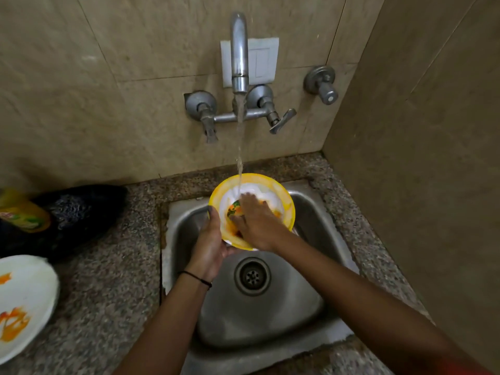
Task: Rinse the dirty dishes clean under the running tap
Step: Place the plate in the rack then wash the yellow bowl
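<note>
Fingers (244,203) of the right hand (257,226) lie spread flat inside the yellow-rimmed plate (281,192), rubbing off orange residue, while the left hand (212,239) clamps its rim, tilting it under the tap (239,52) stream over the sink (311,207), another smeared plate (35,277) waiting on the bench (113,280).

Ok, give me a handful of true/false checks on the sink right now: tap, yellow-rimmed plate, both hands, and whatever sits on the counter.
1. Water runs from the tap onto the yellow-rimmed plate. True.
2. The left hand grips the plate's edge. True.
3. The right hand rests on the counter. False: it lies flat on the plate's face.
4. The white plate on the counter is clean. False: orange smears show.
5. The sink is full of dishes. False: its drain is bare.
</note>
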